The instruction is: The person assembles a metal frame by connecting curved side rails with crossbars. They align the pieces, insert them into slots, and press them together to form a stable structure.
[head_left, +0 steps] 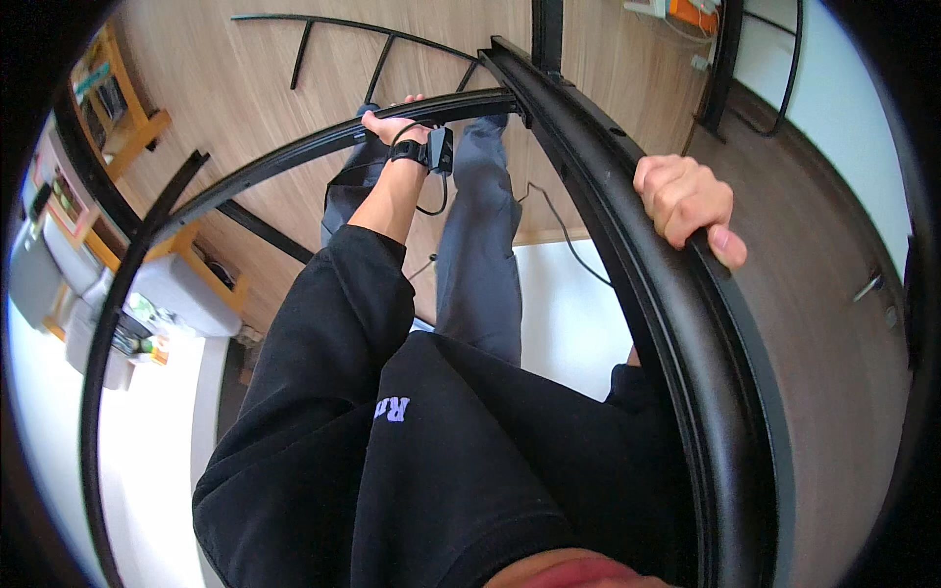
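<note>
I stand inside a large black metal frame [627, 245] and look down along my body. My left hand [392, 124] grips the frame's far cross rail [294, 152], arm stretched out; a black band with a small device sits on that wrist. My right hand [686, 201] is closed over the top edge of the thick right side rail, fingers curled over it. My black top and grey trousers fill the middle of the view.
A second black metal frame [363, 44] with bars lies on the wooden floor ahead. A dark wooden door or panel [823, 255] stands to the right. Wooden shelves and white appliances [147, 284] line the left. A black cable [559, 220] trails over the floor.
</note>
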Demonstrator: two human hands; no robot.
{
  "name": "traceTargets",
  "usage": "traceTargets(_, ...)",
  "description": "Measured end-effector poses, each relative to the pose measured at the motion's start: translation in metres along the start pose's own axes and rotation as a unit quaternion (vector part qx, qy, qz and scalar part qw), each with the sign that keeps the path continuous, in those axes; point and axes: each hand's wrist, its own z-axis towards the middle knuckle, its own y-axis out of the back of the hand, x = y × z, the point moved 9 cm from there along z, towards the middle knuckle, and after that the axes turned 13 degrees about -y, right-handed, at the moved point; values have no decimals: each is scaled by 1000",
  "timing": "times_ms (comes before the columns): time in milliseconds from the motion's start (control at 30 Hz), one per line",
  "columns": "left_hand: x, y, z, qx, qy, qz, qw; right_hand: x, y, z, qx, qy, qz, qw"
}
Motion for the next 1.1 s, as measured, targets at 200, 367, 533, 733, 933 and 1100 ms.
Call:
traceTargets(200, 10, -6, 22, 83, 22, -62, 994, -9, 9, -5, 23, -25, -24, 999)
traceTargets(367, -2, -1, 8, 35, 8, -67, 997, 21, -6, 10, 73, -1, -74, 995)
traceTargets(533, -13, -9, -5, 89, -19, -90, 992, 57, -25, 0, 16, -22, -54, 998)
traceTargets(733, -6, 1, 10, 35, -42, -99, 994, 50, -40, 8, 46, -50, -41, 997)
traceTargets(933, 0, 10, 11, 7, -19, -74, 997, 50, -50, 9, -3, -79, -67, 995)
traceTargets(1100, 0, 7, -1, -5, -37, -83, 996, 46, -51, 21, 50, -81, -60, 994)
